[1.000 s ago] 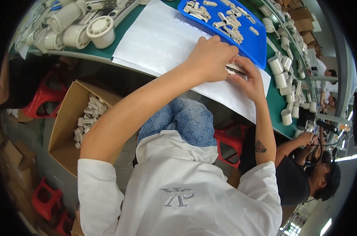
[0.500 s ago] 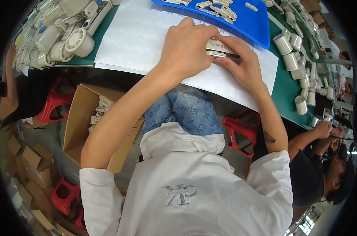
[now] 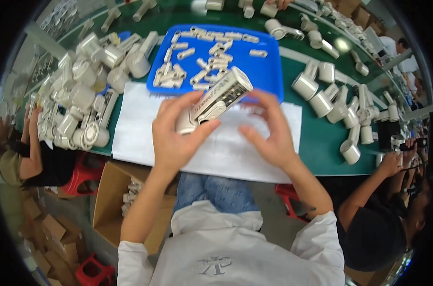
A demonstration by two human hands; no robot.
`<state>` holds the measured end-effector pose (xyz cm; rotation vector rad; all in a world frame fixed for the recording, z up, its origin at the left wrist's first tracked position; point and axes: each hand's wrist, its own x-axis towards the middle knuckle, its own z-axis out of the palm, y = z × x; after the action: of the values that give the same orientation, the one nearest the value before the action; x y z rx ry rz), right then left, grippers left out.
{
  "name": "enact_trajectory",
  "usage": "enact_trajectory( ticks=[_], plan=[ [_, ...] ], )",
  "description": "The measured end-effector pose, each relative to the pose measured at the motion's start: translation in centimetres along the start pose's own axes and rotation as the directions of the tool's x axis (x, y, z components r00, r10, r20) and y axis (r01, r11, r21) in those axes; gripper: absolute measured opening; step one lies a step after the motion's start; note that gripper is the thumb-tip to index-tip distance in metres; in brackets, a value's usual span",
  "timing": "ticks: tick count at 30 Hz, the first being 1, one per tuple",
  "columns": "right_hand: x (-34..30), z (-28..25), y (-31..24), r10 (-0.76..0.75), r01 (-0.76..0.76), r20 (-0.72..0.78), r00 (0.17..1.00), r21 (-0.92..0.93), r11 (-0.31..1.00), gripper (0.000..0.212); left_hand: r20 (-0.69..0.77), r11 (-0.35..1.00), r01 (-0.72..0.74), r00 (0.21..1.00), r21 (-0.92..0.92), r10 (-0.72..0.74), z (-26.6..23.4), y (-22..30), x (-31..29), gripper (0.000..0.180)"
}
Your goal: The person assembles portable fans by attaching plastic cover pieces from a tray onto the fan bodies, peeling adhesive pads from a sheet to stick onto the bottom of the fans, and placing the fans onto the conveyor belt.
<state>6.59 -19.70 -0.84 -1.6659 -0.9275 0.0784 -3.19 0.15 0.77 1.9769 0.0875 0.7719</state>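
Note:
My left hand [image 3: 178, 131] is closed round the lower end of a white handheld fan [image 3: 211, 102], raised over white paper. The fan's body tilts up to the right. A long opening in its side shows a dark circuit board. My right hand [image 3: 271, 131] is just right of the fan, fingers spread and partly blurred, with nothing in it. Beyond both hands lies a blue tray [image 3: 269, 69] holding many small white plastic parts [image 3: 219, 62].
White paper [image 3: 135, 128] covers the near edge of the green table [image 3: 321, 148]. White fan bodies [image 3: 83, 95] are piled at the left, with more [image 3: 321, 102] at the right. Below stands a cardboard box [image 3: 107, 200] of white parts. People work on both sides.
The fan has tilted upward and now rests in my left hand alone. My right hand has come off it and opened. The view has shifted, showing the whole tray.

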Motion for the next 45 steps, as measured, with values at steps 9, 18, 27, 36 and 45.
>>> enact_trajectory(
  ticks=[9, 18, 27, 36, 45],
  plan=[
    [0.0, -5.4, -1.2, 0.082, -0.108, 0.109, 0.991, 0.258, 0.96, 0.09, 0.149, 0.866, -0.051, 0.978, -0.497, 0.143, 8.9, 4.8, 4.7, 0.065],
    [11.5, -22.8, 3.2, 0.309, -0.336, -0.413, 0.857, 0.007, 0.942, 0.064, 0.707, 0.951, 0.128, 0.698, -0.282, 0.116, 12.2, 0.4, 2.9, 0.028],
    [21.3, -37.5, 17.3, 0.403, -0.704, -0.603, 0.688, -0.421, 0.572, 0.072, 0.797, 0.946, 0.151, 0.585, -0.288, 0.149, 13.3, -1.5, 1.9, 0.035],
    [21.3, -54.1, 32.7, 0.228, -0.701, -0.666, 0.71, -0.701, 0.135, 0.056, 0.76, 0.894, 0.207, 0.62, -0.397, 0.194, 13.0, -1.8, 1.4, 0.027],
    [28.1, -29.2, 16.9, 0.2, -0.205, -0.086, 0.976, -0.666, 0.717, 0.037, 0.837, 0.933, 0.189, 0.521, -0.305, 0.168, 13.7, -2.1, 2.2, 0.027]
  ],
)
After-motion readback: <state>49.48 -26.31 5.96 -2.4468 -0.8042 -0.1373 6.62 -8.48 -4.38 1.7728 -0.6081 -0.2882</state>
